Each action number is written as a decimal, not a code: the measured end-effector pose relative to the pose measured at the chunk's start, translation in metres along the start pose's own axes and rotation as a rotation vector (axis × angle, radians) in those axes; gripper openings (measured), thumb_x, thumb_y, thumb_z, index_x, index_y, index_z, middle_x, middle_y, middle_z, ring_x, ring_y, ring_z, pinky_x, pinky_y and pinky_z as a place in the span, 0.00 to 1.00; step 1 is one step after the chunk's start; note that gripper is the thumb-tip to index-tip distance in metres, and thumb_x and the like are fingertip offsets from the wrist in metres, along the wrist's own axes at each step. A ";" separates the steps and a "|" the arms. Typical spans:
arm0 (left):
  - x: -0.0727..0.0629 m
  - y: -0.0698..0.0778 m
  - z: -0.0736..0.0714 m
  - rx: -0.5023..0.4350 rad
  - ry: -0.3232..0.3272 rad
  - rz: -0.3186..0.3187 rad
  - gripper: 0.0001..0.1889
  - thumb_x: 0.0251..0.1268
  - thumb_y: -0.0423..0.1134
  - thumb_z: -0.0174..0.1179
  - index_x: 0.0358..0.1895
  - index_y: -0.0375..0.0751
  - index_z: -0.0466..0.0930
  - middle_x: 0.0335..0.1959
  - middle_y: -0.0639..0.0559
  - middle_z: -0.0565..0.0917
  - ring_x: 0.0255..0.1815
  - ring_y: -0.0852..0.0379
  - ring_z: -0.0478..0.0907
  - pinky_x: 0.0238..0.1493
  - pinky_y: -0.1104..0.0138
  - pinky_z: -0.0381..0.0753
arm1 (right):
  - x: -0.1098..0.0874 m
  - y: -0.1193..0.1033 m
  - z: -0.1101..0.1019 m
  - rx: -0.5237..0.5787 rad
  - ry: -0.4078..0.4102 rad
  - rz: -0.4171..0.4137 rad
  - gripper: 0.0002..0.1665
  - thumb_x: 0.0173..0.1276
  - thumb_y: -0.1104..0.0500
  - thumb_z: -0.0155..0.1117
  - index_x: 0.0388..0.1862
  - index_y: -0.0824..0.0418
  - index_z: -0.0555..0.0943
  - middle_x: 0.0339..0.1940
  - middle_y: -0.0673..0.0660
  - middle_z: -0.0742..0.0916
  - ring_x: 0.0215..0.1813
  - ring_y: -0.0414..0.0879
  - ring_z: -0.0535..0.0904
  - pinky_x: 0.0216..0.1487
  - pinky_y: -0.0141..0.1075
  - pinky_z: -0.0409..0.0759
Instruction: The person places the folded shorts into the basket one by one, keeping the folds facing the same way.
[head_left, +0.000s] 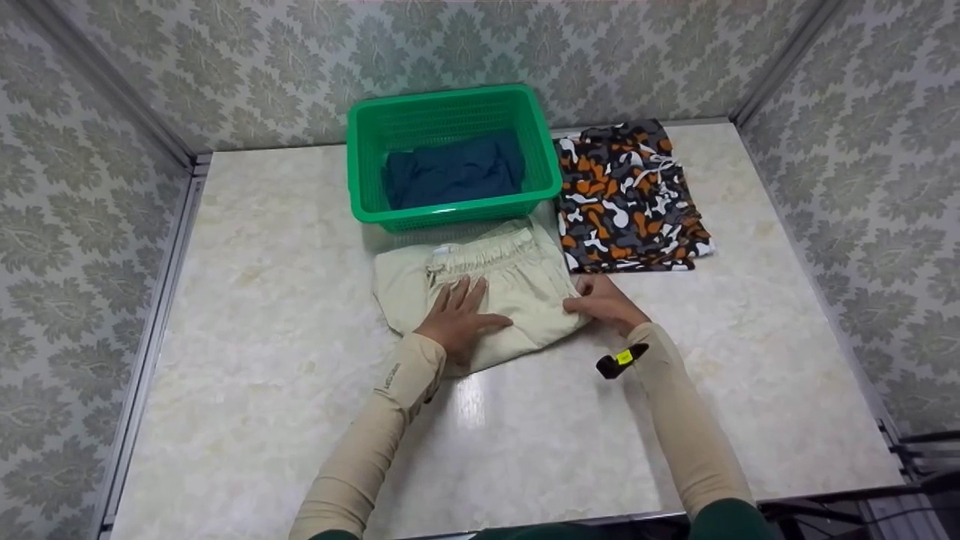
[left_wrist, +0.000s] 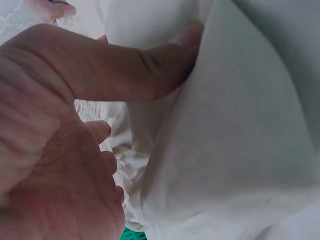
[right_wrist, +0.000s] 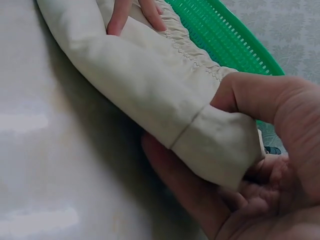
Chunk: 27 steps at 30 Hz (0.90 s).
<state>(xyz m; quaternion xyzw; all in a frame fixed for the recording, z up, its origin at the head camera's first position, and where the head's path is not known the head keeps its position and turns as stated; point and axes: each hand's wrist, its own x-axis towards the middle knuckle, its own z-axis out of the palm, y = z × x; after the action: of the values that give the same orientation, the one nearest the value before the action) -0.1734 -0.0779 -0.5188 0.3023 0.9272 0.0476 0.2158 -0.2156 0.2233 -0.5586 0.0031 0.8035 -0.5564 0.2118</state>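
Cream shorts (head_left: 525,292) with a gathered elastic waistband lie partly folded on the table, just in front of the green basket. Spread fingers of my left hand (head_left: 457,322) press on the cloth below the waistband. In the left wrist view, the thumb of the left hand (left_wrist: 110,70) lies against a fold of the fabric. At the right side, my right hand (head_left: 606,304) pinches the edge of the shorts. The right wrist view shows that hand (right_wrist: 270,115) with its thumb on top and fingers under a seamed corner of the cloth.
Behind the shorts stands a green plastic basket (head_left: 360,172) holding a folded dark blue garment (head_left: 457,169). Folded camouflage-print shorts (head_left: 626,202) in orange, black, grey and white, with a drawstring, lie right of the basket. Patterned wall panels (head_left: 465,45) border the table (head_left: 262,315).
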 end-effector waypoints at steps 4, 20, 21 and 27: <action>0.001 -0.002 -0.001 -0.005 -0.007 -0.017 0.53 0.54 0.16 0.62 0.78 0.71 0.62 0.83 0.38 0.38 0.82 0.37 0.31 0.78 0.43 0.34 | -0.002 0.003 -0.002 -0.009 -0.053 -0.010 0.24 0.55 0.66 0.72 0.22 0.57 0.62 0.22 0.50 0.64 0.27 0.44 0.59 0.31 0.33 0.61; 0.018 0.028 0.004 -0.260 0.098 0.072 0.31 0.73 0.35 0.57 0.77 0.57 0.64 0.83 0.40 0.41 0.82 0.37 0.34 0.78 0.44 0.40 | -0.004 0.006 -0.007 0.070 -0.102 0.014 0.22 0.57 0.67 0.74 0.35 0.62 0.66 0.29 0.52 0.69 0.32 0.43 0.66 0.35 0.32 0.68; 0.022 0.033 0.007 -0.274 0.100 0.082 0.33 0.75 0.37 0.55 0.80 0.58 0.60 0.84 0.41 0.41 0.82 0.37 0.35 0.78 0.43 0.40 | -0.004 0.006 -0.006 0.139 -0.099 0.037 0.23 0.58 0.67 0.74 0.39 0.62 0.66 0.32 0.53 0.71 0.34 0.44 0.69 0.37 0.32 0.70; 0.041 0.056 0.021 -0.316 0.100 0.096 0.44 0.74 0.32 0.50 0.84 0.64 0.37 0.84 0.48 0.35 0.82 0.36 0.36 0.70 0.28 0.36 | -0.001 0.000 0.008 0.588 -0.022 0.176 0.32 0.66 0.56 0.74 0.60 0.64 0.67 0.53 0.59 0.80 0.49 0.47 0.82 0.49 0.38 0.83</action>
<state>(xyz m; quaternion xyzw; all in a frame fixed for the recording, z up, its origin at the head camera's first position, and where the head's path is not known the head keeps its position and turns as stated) -0.1638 -0.0098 -0.5408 0.3059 0.9023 0.2181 0.2115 -0.2119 0.2159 -0.5604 0.1275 0.6025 -0.7445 0.2577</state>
